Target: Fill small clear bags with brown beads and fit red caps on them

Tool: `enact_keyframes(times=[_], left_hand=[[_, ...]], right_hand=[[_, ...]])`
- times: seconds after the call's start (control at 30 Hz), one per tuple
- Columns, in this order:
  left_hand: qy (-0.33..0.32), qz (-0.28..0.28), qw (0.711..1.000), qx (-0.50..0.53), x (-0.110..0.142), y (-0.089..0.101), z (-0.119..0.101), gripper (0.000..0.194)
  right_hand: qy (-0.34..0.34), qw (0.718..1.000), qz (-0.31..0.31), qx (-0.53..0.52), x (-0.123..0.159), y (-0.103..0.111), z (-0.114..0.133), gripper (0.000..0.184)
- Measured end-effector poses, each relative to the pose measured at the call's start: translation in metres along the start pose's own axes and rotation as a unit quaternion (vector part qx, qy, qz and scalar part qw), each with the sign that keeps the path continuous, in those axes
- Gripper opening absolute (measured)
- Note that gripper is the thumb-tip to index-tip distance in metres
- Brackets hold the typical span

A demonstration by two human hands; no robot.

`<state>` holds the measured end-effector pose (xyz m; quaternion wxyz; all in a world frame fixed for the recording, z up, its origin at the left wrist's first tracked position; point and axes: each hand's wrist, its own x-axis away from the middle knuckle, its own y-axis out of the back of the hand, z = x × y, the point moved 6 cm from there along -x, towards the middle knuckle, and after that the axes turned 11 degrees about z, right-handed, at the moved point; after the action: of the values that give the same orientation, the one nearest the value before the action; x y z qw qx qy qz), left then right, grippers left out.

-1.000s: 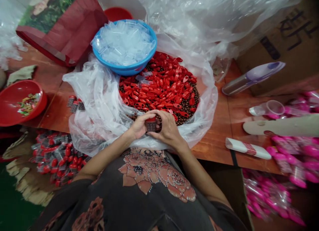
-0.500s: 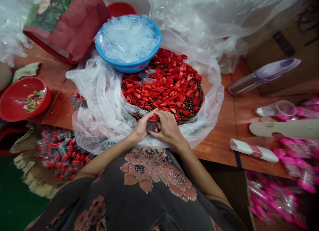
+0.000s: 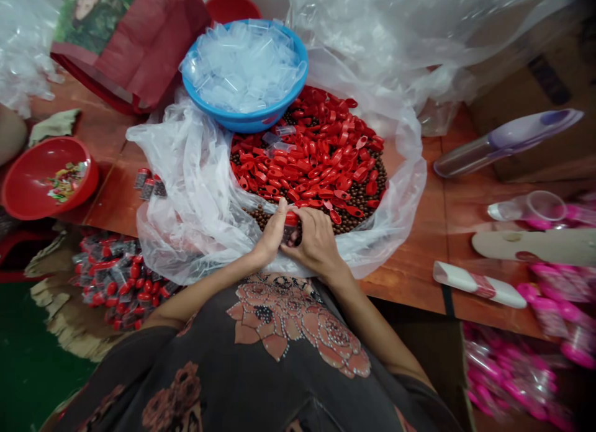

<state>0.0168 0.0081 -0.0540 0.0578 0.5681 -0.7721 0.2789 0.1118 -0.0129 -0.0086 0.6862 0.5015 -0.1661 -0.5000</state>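
Between my two hands is a small clear container with a red cap [image 3: 291, 219], partly hidden by my fingers. In the earlier picture it shows dark brown balls inside. My left hand [image 3: 270, 238] presses its left side, thumb up by the cap. My right hand [image 3: 317, 238] wraps round its right side, fingers bent over the cap. Just beyond lie a heap of red caps [image 3: 307, 162] and brown balls [image 3: 358, 193] on a white plastic bag [image 3: 186, 196]. A blue bowl [image 3: 246, 118] of clear empty containers stands behind the heap.
Filled red-capped containers [image 3: 118, 283] are piled low on the left, and several [image 3: 148, 185] stand by the bag. A red bowl [image 3: 23, 184] holds colourful bits. On the right are a purple-and-clear tube [image 3: 503, 143], a white tube [image 3: 479, 283] and pink-capped containers [image 3: 516, 370].
My left hand has turned, with its thumb now raised beside the cap and covering more of the container. The whole view has shifted slightly.
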Motion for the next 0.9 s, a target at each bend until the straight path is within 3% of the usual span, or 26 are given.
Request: enact_keyframes(times=[0.17, 0.4, 0.7, 0.9], left_hand=[[-0.004, 0.01, 1.0, -0.012, 0.0, 0.0, 0.003, 0.074], [-0.018, 0.009, 1.0, -0.009, -0.001, 0.002, 0.003, 0.073], [-0.038, 0.033, 0.998, 0.028, -0.002, -0.001, -0.007, 0.031], [-0.024, 0.049, 0.996, 0.066, -0.003, -0.003, -0.007, 0.03]], right_hand=[[-0.03, 0.999, 0.014, -0.011, 0.003, -0.003, 0.001, 0.067], [-0.033, 0.999, 0.018, -0.039, 0.004, -0.004, 0.002, 0.069], [0.019, 0.998, 0.036, 0.054, -0.004, 0.004, 0.0, 0.064], [0.05, 0.997, 0.022, 0.062, -0.005, 0.003, -0.002, 0.066]])
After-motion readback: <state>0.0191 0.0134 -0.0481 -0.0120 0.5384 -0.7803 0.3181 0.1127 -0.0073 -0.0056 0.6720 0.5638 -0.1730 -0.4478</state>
